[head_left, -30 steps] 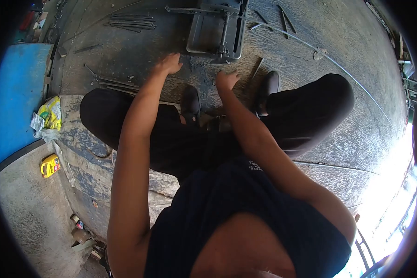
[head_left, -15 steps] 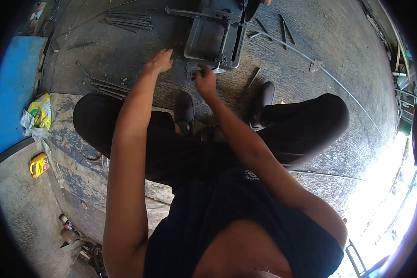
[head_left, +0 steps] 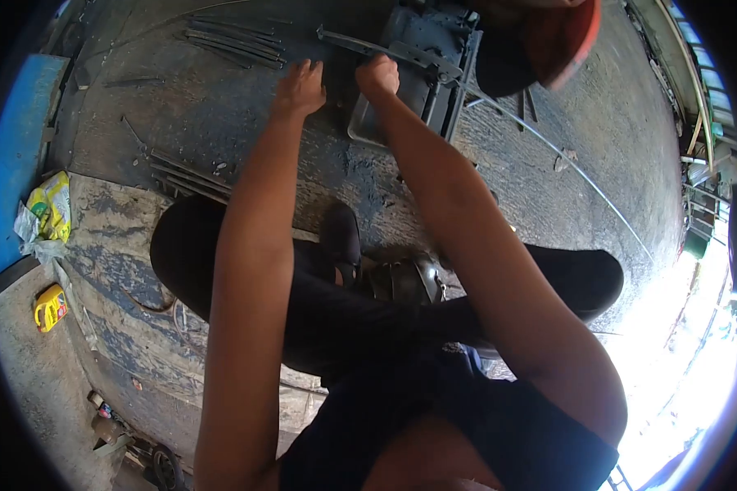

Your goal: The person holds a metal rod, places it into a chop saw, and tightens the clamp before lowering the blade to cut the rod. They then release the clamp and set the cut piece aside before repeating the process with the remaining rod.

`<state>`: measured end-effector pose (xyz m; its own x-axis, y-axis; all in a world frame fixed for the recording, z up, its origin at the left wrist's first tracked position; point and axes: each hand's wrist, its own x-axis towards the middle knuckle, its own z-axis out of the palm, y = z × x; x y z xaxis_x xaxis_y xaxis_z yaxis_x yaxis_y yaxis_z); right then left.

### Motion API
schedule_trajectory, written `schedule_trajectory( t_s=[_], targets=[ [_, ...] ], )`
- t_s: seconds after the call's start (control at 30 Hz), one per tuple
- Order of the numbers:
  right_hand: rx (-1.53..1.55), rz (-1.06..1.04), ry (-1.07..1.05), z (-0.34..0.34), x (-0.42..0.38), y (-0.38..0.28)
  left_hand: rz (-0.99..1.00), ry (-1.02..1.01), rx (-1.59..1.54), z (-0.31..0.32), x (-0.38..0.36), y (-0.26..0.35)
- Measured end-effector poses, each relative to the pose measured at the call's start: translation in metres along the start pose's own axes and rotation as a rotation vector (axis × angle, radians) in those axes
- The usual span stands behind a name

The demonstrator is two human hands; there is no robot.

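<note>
A dark metal machine [head_left: 367, 121] with a flat tray-like base sits on the ground ahead of me. A long flat metal bar [head_left: 340, 39] crosses over it. My right hand [head_left: 378, 79] is closed at this bar, over the left side of the base; its fingers are partly hidden from me. To the left of the machine, my left hand [head_left: 303, 88] hovers over the ground with its fingers apart and holds nothing that I can see.
Thin metal rods lie in a bundle [head_left: 233, 41] at the upper left, with more rods [head_left: 190, 176] near my left knee. Another person's red cap [head_left: 571, 49] is close to the machine's right side. A long thin rod [head_left: 585, 184] runs across the ground at right.
My right hand has moved up from the machine's near edge to the bar. My left hand has shifted slightly up and right. The other person's head has come into view at top right.
</note>
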<state>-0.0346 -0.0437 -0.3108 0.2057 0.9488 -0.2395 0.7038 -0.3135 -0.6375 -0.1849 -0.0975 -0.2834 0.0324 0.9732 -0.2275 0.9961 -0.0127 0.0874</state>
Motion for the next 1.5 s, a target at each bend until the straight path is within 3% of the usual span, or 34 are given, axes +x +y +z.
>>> schedule_trajectory(
  t_s=[0.07,0.17,0.4,0.53,0.6,0.67,0.77,0.83,0.93,1.2,1.27,1.33,1.4,1.47,1.5],
  targets=[
    [-0.131,-0.153,0.008,0.02,0.033,-0.004,-0.048,0.12,-0.156,0.019,0.007,-0.001],
    [-0.387,-0.292,0.094,0.036,0.057,-0.011,-0.001,0.105,-0.202,0.016,0.016,0.005],
    [-0.554,-0.305,-0.044,0.045,0.091,-0.006,-0.018,0.185,-0.152,0.026,0.022,-0.003],
    [-0.401,-0.429,0.108,0.03,0.081,-0.007,-0.06,0.361,-0.342,0.038,0.021,-0.012],
    [-0.314,-0.452,0.205,0.021,0.065,-0.013,-0.162,0.583,-0.527,0.041,0.02,-0.019],
    [-0.077,-0.64,0.353,0.001,0.043,-0.026,-0.193,0.62,-0.556,0.039,0.014,-0.028],
    [0.065,-0.764,0.422,-0.024,0.005,-0.042,-0.258,0.619,-0.612,0.022,-0.001,-0.037],
    [0.115,-0.789,0.445,-0.041,-0.023,-0.045,-0.292,0.592,-0.632,0.015,-0.012,-0.045],
    [0.204,-0.826,0.499,-0.065,-0.057,-0.04,-0.246,0.756,-0.533,0.011,-0.027,-0.051],
    [0.351,-0.63,0.48,-0.078,-0.105,0.006,-0.006,0.561,-0.378,-0.043,-0.061,-0.024],
    [0.153,-0.611,0.479,-0.068,-0.108,0.017,-0.007,0.547,-0.384,-0.052,-0.064,-0.014],
    [0.221,-0.614,0.493,-0.066,-0.113,0.015,-0.016,0.536,-0.384,-0.064,-0.069,-0.013],
    [0.339,-0.574,0.308,-0.068,-0.122,0.016,-0.066,0.563,-0.539,-0.079,-0.067,-0.015],
    [0.342,-0.653,0.348,-0.085,-0.148,0.014,-0.099,0.624,-0.675,-0.084,-0.051,-0.026],
    [0.419,-0.653,0.249,-0.105,-0.169,0.01,-0.14,0.671,-0.828,-0.086,-0.046,-0.032]
  ],
)
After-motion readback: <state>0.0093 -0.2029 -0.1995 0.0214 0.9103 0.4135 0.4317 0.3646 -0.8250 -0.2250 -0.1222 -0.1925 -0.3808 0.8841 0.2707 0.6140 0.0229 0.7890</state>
